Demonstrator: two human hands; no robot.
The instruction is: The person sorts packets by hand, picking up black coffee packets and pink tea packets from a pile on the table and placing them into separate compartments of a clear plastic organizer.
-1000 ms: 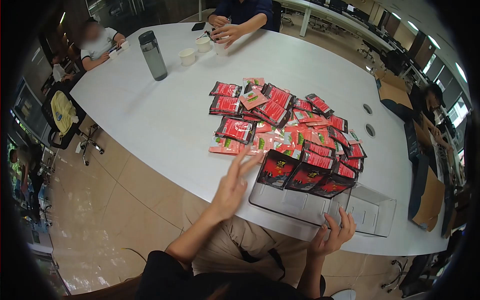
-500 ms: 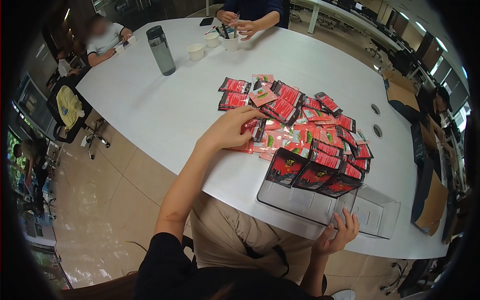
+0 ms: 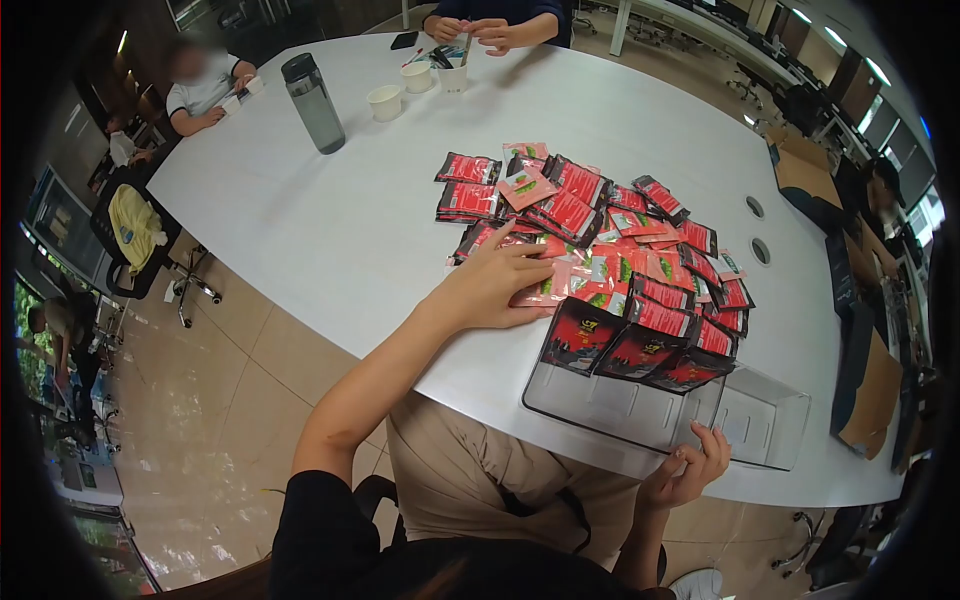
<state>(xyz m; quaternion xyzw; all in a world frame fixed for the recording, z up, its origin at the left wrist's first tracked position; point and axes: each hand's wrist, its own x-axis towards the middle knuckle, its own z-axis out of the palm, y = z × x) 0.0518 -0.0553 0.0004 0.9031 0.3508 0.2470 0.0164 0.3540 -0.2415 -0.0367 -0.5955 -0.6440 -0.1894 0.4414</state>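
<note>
My left hand (image 3: 492, 282) lies over the near left of a spread of sachets, fingers apart, touching pink sachets (image 3: 545, 290) with green print. Beside its fingertips rest red-and-black packets (image 3: 478, 240), partly hidden by the hand. At the table's front edge my right hand (image 3: 688, 470) has its fingers curled at the rim of a clear plastic tray (image 3: 600, 405). A row of black-and-red coffee packets (image 3: 640, 355) stands upright along the tray's far part. Behind them, more red packets (image 3: 570, 205) and pink sachets are heaped together.
A grey water bottle (image 3: 314, 105) stands at the far left, near paper cups (image 3: 385, 103). Another person's hands (image 3: 490, 37) are over a cup holding pens (image 3: 453, 78). Cardboard boxes (image 3: 870, 390) line the right edge; two cable holes (image 3: 760, 250) pierce the tabletop (image 3: 390, 240).
My left hand has moved right from the dark packets onto the pink sachets, its fingers spreading. Those dark packets now lie farther left. My right hand stays at the tray.
</note>
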